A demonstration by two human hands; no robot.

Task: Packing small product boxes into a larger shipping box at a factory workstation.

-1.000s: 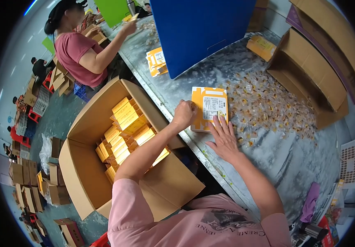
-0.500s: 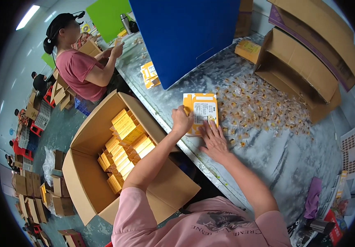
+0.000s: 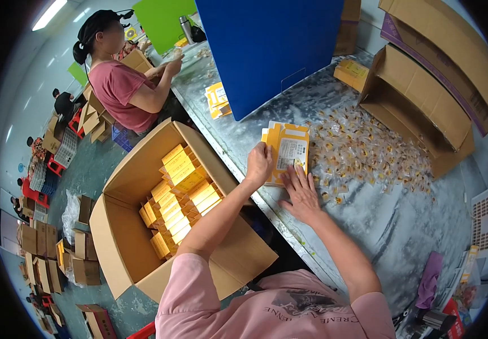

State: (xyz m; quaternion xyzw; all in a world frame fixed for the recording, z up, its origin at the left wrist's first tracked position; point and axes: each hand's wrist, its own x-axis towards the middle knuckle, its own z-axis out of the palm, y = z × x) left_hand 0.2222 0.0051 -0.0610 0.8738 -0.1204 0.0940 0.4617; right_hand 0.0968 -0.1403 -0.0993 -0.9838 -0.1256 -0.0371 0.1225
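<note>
Flattened yellow-and-white cartons point(image 3: 292, 148) lie on the table in front of me, their edges slightly out of line at the top left. My left hand point(image 3: 259, 165) has its fingers curled closed at the left edge of the top carton. Spread fingers of my right hand point(image 3: 302, 195) rest on the lower right part of the same carton, with the palm toward the table. Just right of the cartons is a wide heap of small clear-wrapped pieces point(image 3: 368, 150), with yellow and dark spots showing through the wrappers.
An open cardboard box point(image 3: 119, 237) holding rows of yellow cartons point(image 3: 173, 212) stands left of the table. A blue panel point(image 3: 272, 51) rises at the back. More flat cartons point(image 3: 217, 100) lie beside it. An open brown box point(image 3: 419, 96) sits far right. A person point(image 3: 122, 85) works beyond.
The whole view has shifted, so the scene sits slightly further right. My left hand's fingers have curled tighter at the carton's edge, and the carton's upper left edges now show more offset.
</note>
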